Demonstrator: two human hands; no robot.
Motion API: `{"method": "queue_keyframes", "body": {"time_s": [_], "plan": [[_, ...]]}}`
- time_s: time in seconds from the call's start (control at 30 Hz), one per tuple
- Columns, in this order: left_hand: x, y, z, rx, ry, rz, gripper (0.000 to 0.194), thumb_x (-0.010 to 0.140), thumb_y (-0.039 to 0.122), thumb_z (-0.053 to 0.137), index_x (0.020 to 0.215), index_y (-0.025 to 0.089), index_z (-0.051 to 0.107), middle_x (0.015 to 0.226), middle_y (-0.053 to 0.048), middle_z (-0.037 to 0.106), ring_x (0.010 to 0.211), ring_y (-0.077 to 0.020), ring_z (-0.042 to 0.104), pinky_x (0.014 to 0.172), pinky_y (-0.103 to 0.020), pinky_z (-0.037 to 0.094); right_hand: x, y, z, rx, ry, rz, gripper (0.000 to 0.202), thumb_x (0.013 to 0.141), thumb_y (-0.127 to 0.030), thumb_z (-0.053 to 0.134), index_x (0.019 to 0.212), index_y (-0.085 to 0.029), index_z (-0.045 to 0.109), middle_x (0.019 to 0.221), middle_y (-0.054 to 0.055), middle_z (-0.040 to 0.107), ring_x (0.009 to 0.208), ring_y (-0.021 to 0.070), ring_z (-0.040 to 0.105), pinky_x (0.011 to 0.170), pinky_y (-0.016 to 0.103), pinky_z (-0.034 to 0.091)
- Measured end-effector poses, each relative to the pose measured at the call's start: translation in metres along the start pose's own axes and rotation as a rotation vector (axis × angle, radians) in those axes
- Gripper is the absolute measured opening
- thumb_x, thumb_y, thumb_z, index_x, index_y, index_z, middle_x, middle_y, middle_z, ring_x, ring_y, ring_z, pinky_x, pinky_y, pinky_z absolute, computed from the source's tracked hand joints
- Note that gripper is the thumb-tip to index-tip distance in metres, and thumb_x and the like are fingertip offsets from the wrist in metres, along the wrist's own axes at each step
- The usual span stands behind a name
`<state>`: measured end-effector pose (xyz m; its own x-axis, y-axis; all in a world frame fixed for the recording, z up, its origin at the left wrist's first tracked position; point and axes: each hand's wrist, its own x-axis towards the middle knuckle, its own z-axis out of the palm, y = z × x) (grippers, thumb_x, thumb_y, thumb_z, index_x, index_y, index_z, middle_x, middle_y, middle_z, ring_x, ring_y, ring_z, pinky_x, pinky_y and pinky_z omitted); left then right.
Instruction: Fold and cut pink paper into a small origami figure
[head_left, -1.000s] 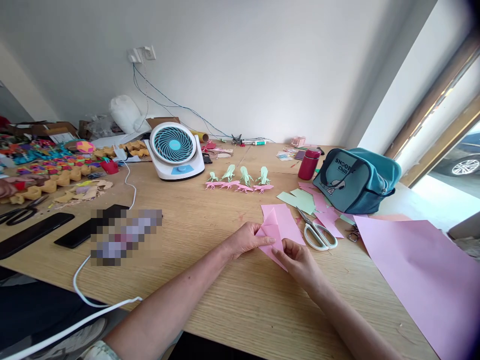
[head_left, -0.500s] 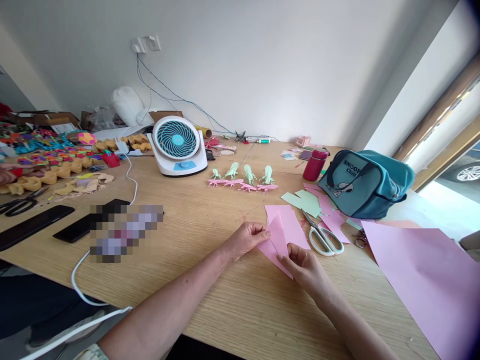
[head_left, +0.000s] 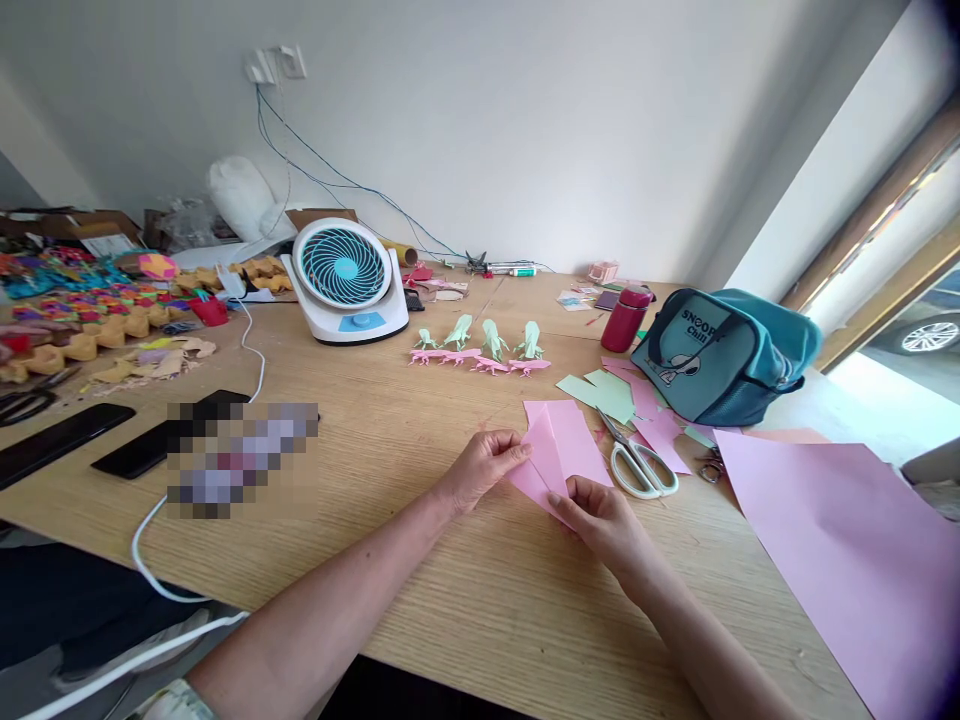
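Observation:
Between my hands is a folded piece of pink paper (head_left: 545, 462), held just above the table. My left hand (head_left: 484, 468) pinches its left edge between thumb and fingers. At the lower right edge, my right hand (head_left: 600, 515) grips it with the thumb on top and the fingers curled. Behind it lies a flat pink sheet (head_left: 585, 450), partly covered by the held paper. White-handled scissors (head_left: 641, 468) rest to the right, blades pointing away from me. Beyond my hands stand several green folded paper figures (head_left: 493, 340) and several pink ones (head_left: 487, 367).
A white fan (head_left: 346, 280) stands at the back left. Right are a red bottle (head_left: 626, 320), a teal bag (head_left: 720, 355), green scraps (head_left: 609, 393) and a large pink sheet (head_left: 832, 540). Left lie a black phone (head_left: 64, 440) and white cable (head_left: 142, 560). Another person's hand shows at far left.
The view has shifted a little, so the whole scene sits slightly further left and up. Both hands keep hold of the pink paper, whose tilt has changed slightly.

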<state>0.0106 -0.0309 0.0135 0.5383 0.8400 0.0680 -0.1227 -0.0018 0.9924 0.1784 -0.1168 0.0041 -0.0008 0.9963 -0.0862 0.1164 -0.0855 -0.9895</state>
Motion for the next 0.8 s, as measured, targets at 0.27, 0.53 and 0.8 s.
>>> {"method": "queue_keyframes", "body": {"time_s": [0.27,0.53,0.8], "plan": [[0.004,-0.002,-0.007,-0.105,0.125,0.013,0.036,0.075,0.045,0.072,0.066,0.015,0.053,0.063,0.004,0.043,0.059,-0.008,0.035,0.057,-0.021,0.028,0.003,0.004,-0.002,0.025,0.011,0.041,0.052,0.064,-0.069,0.074,0.062,-0.018,0.066,0.056,0.003,0.062,0.048,0.0112,0.043,0.047,0.026,0.03],[0.006,-0.002,-0.011,-0.188,0.103,-0.031,0.037,0.069,0.046,0.077,0.071,0.014,0.058,0.065,0.004,0.051,0.058,-0.0075,0.042,0.058,-0.02,0.032,0.002,0.01,-0.001,-0.062,0.012,-0.022,0.052,0.069,-0.067,0.071,0.055,-0.018,0.059,0.048,0.0,0.054,0.044,0.0091,0.033,0.045,0.025,0.02],[0.008,-0.002,-0.016,-0.168,0.095,-0.038,0.039,0.064,0.045,0.083,0.069,0.012,0.062,0.064,0.002,0.056,0.06,-0.0092,0.046,0.061,-0.022,0.033,-0.001,0.017,-0.001,-0.174,-0.062,-0.087,0.049,0.077,-0.061,0.067,0.057,-0.018,0.054,0.05,-0.004,0.041,0.048,0.009,0.027,0.047,0.026,0.017]]}}
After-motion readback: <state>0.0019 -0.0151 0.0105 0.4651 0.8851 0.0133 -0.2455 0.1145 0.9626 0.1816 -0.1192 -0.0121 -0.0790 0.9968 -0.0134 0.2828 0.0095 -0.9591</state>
